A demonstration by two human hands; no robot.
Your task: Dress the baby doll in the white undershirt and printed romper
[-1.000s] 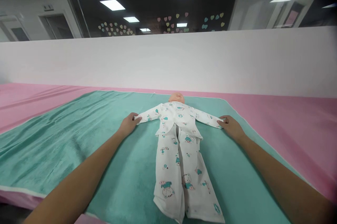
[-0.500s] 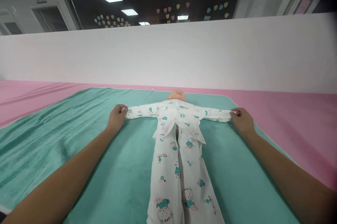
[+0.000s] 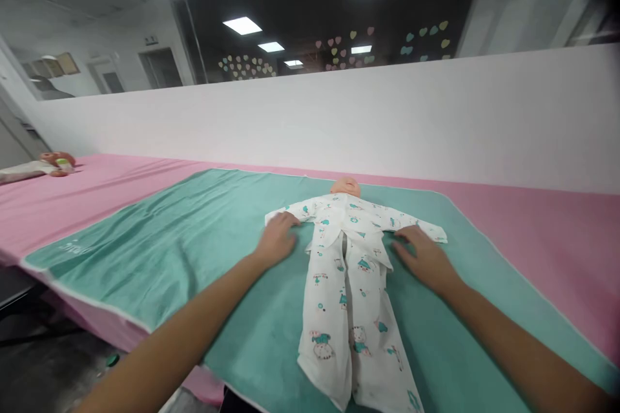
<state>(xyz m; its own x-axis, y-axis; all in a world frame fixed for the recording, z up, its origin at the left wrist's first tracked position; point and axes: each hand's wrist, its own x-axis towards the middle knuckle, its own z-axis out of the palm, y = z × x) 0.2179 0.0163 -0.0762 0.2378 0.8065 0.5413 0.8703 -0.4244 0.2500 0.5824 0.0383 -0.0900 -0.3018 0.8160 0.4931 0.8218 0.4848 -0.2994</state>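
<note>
A baby doll lies on its back, its pale head (image 3: 345,187) at the far end. A white printed baby shirt (image 3: 334,219) covers its body with the sleeves spread sideways. White printed trousers (image 3: 324,309) stretch toward me below the shirt. My left hand (image 3: 278,240), slightly blurred, is by the left sleeve and covers part of it; its fingers hold nothing that I can see. Just below the right sleeve is my right hand (image 3: 426,259), open, thumb and fingers apart. The cuff (image 3: 440,234) of that sleeve lies free beyond it.
Beneath the doll is a green blanket (image 3: 232,206), wrinkled on the left, over a pink sheet (image 3: 527,232). A white wall (image 3: 310,128) stands behind. Another doll (image 3: 58,159) lies at the far left. The table's edge shows at lower left.
Both hands have let go of the sleeve cuffs and moved inward toward the doll's body. The sleeves now slope down a little. My view has turned left, showing the second doll and table edge.
</note>
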